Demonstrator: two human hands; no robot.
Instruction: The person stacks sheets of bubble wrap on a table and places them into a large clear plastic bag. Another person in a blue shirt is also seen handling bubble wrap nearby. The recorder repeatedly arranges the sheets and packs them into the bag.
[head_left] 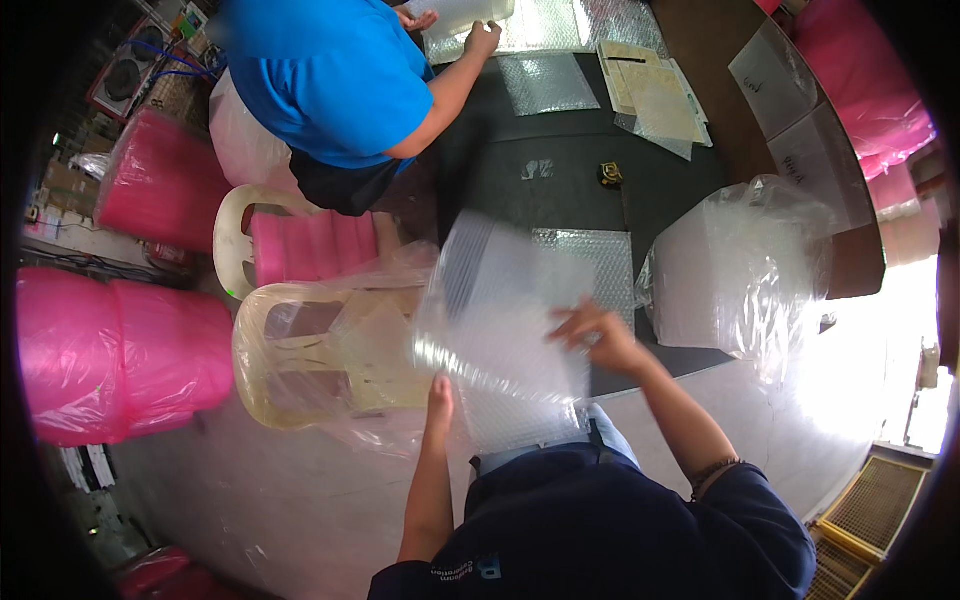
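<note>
In front of my body a stack of clear bubble-wrap sheets or bags (510, 330) is tilted up, its upper part smeared by motion. My left hand (440, 398) grips its near left edge, thumb on top and the fingers hidden beneath. Over the right side of the stack, my right hand (602, 338) is open with the fingers spread, slightly blurred; whether it touches the plastic I cannot tell. Another bubble-wrap piece (490, 420) hangs below the stack near my waist. Just beyond my right hand, a bubble-wrap sheet (608, 262) lies on the dark table (500, 190).
A co-worker in a blue shirt (330, 90) handles plastic at the far left table side. A tape measure (609, 175) and papers (655, 95) lie on the table. Right stands a wrapped bundle (720, 270); left are a plastic-covered chair (262, 340) and pink rolls (120, 350).
</note>
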